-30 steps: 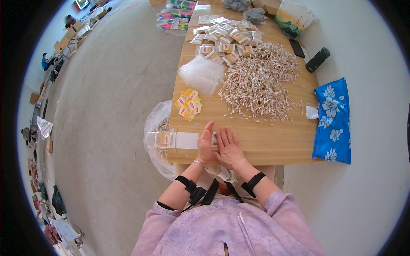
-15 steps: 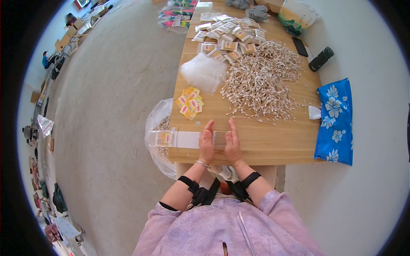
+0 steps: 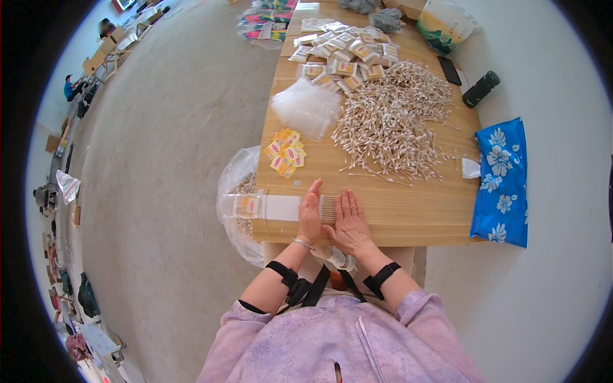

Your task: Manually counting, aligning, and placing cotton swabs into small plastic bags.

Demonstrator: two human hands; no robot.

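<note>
A row of cotton swabs (image 3: 327, 208) lies side by side on the wooden table, between my hands. My left hand (image 3: 310, 216) stands on edge at the row's left end, fingers stretched out. Palm down, my right hand (image 3: 350, 223) lies flat over the right end, its fingers straight; the swab tips under it are hidden. Left of my left hand lies a white strip (image 3: 281, 207). Beyond it, at the table's left edge, is a clear packet (image 3: 246, 205) with a yellow label and swabs inside.
A large heap of loose swabs (image 3: 396, 121) covers the table's middle. Yellow labels (image 3: 285, 153), clear bags (image 3: 306, 108) and filled packets (image 3: 345, 54) lie to its left and beyond. A phone (image 3: 449, 70), black bottle (image 3: 481, 89) and blue flowered pouch (image 3: 500, 182) line the right side.
My right hand has turned from standing on edge to lying palm down over the swabs' right end, its wrist moving slightly right. The left hand has hardly moved.
</note>
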